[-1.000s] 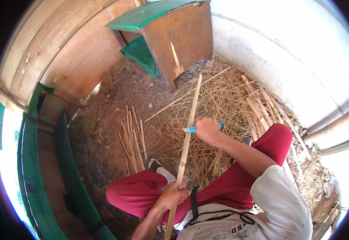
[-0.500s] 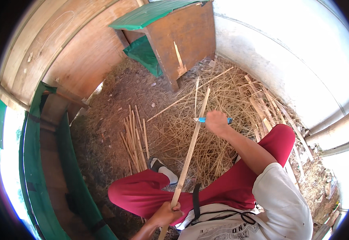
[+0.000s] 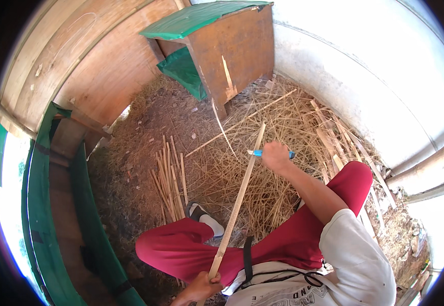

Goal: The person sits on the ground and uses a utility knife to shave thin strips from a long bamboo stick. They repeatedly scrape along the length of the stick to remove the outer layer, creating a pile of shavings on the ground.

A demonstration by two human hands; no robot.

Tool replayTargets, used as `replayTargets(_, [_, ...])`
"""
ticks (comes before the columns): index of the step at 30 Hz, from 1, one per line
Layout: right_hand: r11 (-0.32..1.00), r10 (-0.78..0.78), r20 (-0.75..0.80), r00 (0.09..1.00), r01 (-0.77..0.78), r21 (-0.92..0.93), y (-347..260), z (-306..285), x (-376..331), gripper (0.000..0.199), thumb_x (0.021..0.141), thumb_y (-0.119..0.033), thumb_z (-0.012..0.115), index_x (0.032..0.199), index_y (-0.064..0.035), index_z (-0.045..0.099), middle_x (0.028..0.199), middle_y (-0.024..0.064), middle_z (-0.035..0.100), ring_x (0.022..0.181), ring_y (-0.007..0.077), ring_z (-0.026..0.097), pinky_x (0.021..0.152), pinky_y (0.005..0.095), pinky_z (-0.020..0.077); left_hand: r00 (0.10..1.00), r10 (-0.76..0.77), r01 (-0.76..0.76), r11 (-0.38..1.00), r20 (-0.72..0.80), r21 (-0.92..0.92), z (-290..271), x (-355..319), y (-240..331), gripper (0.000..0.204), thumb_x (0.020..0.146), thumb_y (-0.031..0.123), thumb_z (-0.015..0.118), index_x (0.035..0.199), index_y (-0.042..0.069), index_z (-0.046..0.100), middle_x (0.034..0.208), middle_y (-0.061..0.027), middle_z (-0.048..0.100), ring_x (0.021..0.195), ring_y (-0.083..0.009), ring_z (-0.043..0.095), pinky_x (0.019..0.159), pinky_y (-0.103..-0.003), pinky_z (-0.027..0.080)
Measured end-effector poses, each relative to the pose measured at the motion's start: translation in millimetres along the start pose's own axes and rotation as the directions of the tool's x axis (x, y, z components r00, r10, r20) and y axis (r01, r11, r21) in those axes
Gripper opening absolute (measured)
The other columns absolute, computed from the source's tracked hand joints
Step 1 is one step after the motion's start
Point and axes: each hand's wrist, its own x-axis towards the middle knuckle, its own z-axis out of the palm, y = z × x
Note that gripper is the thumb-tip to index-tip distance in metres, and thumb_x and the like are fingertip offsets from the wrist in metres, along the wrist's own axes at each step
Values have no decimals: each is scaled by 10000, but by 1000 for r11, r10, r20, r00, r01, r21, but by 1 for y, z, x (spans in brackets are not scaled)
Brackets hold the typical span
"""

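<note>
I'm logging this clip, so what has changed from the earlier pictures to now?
The left hand has drawn back toward the body with the long wooden strip, whose far end is now nearer. A thin pale sliver now shows apart, left of that end. The right hand, slightly farther forward than at first, still grips the blue knife. The stick bundle and wooden box stayed put.

The left hand (image 3: 203, 287) grips the near part of a long wooden strip (image 3: 237, 204). The right hand (image 3: 277, 156) holds a blue cutter (image 3: 258, 153), and its blade lies across the strip near the far end. Thin shavings (image 3: 270, 188) cover the ground to the right; on the left lies a group of narrow sticks (image 3: 171, 178). A brown cabinet (image 3: 239, 51) stands far.
</note>
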Motion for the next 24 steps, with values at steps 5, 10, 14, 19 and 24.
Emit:
replayTargets(5, [999, 30, 14, 999, -30, -43, 4, 0, 3, 147, 776, -109, 624, 800, 15, 698, 823, 218, 685, 763, 363, 702, 685, 471, 566, 991, -76, 92, 984, -107, 155, 4, -20, -1, 381, 829, 91, 679, 666, 132, 336, 593, 30, 435, 545, -64, 445, 483, -289, 345])
replayTargets(10, [996, 12, 115, 993, -2, -85, -2, 0, 1, 191, 836, -128, 575, 881, -8, 716, 898, 199, 693, 854, 344, 702, 722, 448, 568, 985, -46, 77, 979, -164, 189, 7, -35, 2, 299, 860, 115, 648, 728, 130, 381, 623, 17, 455, 565, -83, 464, 500, -292, 360])
replayTargets(14, [997, -23, 4, 1000, 23, -68, 1, 7, 0, 146, 784, -112, 609, 800, 3, 698, 819, 202, 688, 760, 351, 703, 674, 445, 567, 984, -50, 91, 966, -169, 241, 4, -35, -6, 216, 887, 152, 618, 789, 125, 428, 658, 3, 486, 592, -108, 492, 523, -300, 384])
replayTargets(19, [997, 25, 47, 999, -21, -76, 7, 10, 2, 154, 800, -115, 600, 804, 3, 699, 819, 196, 689, 770, 350, 702, 671, 446, 564, 983, -60, 113, 942, -173, 316, 2, -35, -13, 135, 920, 197, 581, 866, 118, 487, 701, -15, 525, 626, -138, 526, 552, -310, 414])
replayTargets(24, [987, 62, 96, 993, -47, -152, 11, 4, 5, 157, 819, -118, 601, 851, -18, 719, 862, 177, 701, 801, 319, 711, 690, 426, 575, 980, -72, 144, 896, -183, 420, 0, -35, -31, 133, 954, 243, 543, 943, 110, 546, 745, -33, 564, 659, -169, 561, 581, -320, 444])
